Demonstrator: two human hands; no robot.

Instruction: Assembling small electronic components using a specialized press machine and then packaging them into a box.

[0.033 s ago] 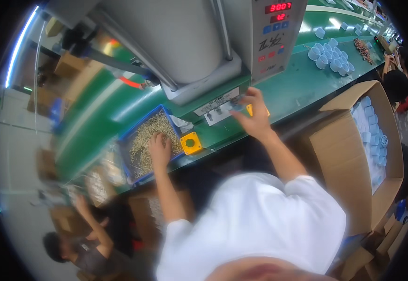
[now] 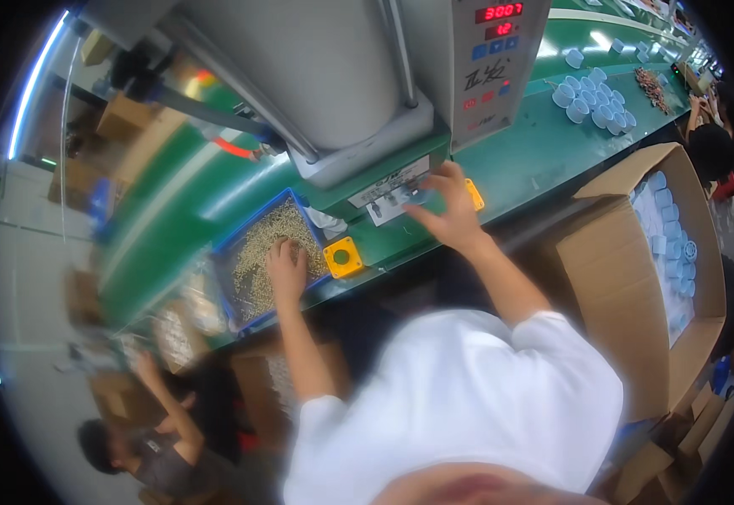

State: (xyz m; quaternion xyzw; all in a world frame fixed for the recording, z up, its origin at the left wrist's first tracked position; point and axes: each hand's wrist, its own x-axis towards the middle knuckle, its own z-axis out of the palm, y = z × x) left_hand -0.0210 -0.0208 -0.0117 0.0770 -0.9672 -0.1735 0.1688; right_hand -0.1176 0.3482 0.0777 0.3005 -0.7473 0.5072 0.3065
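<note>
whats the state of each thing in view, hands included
blue tray: open, small parts inside
left hand: in the tray, grip unclear
grey machine: display lit red
right hand: at the machine, grip unclear
cardboard box: open, pale blue cups inside
other cups: clustered on the green bench

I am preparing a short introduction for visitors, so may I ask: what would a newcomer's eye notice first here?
Probably the large grey machine at top centre, with red digits glowing on its panel and the right hand at its lower front. Next, left of centre, the blue tray of small pale parts, with the left hand among them. To the right, light-blue cups stand out on the green table and in the cardboard box.
</note>
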